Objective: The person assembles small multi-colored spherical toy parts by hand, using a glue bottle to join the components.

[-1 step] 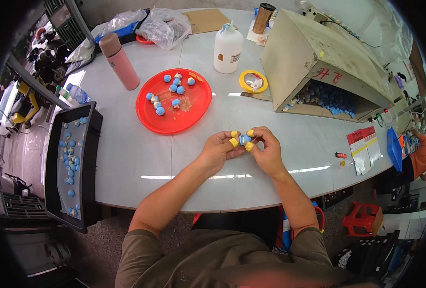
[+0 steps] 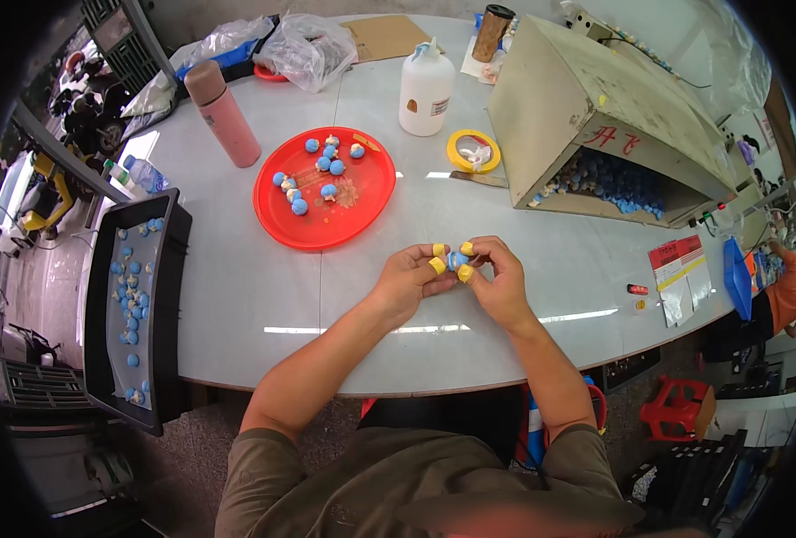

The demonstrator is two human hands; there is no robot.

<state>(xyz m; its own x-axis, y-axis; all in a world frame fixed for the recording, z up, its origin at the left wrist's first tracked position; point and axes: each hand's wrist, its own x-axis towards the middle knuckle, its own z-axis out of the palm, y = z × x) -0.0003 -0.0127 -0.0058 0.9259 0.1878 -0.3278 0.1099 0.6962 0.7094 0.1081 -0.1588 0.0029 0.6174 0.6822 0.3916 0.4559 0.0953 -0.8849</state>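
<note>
Between both hands, above the table near its front edge, is a small blue ball-shaped piece with a pale band point(image 2: 456, 261). My left hand point(image 2: 405, 280) pinches it from the left and my right hand point(image 2: 498, 280) from the right. Yellow tape wraps the thumb and a fingertip of each hand. Beyond my left hand lies a round red plate point(image 2: 277, 224) holding several blue and cream balls point(image 2: 299, 207). Finer detail of the held piece is hidden by my fingers.
A black tray point(image 2: 176, 269) of similar balls stands at the left edge. Further back are a pink flask point(image 2: 228, 121), a white bottle point(image 2: 427, 94), a yellow tape roll point(image 2: 457, 160) and a blade point(image 2: 479, 180). A beige metal box point(image 2: 550, 99) full of blue pieces stands right.
</note>
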